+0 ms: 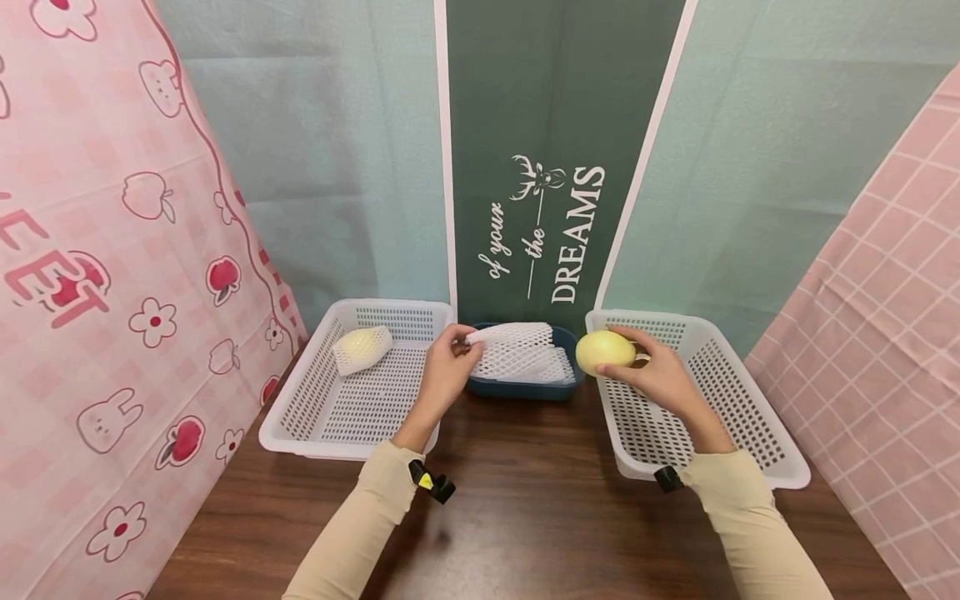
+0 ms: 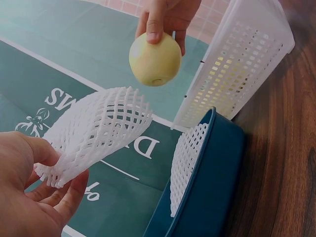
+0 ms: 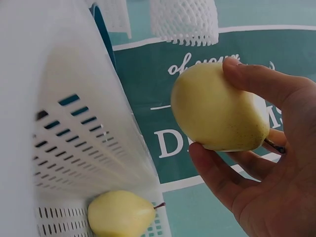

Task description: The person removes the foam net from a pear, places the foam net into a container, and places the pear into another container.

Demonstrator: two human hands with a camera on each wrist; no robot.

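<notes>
My left hand [image 1: 447, 367] pinches one end of a white foam net sleeve [image 2: 98, 128], its mesh mouth facing the pear. In my right hand [image 1: 660, 375] is a yellow pear [image 3: 217, 108], gripped between thumb and fingers with its stem toward the palm. The pear is held above the left rim of the right basket [image 1: 738, 400], apart from the sleeve. Below the held sleeve stands a dark blue bin [image 2: 212, 168] with more foam net [image 2: 185, 168] in it. A second pear [image 3: 121, 215] lies bare inside the right basket, hidden in the head view.
On the left stands a white basket [image 1: 352, 451] holding one pear in a foam net [image 1: 362, 349]. Brown wooden table [image 1: 525, 500] lies in front of the containers. A green printed cloth [image 1: 555, 100] hangs behind, with pink cloths [image 1: 112, 333] at both sides.
</notes>
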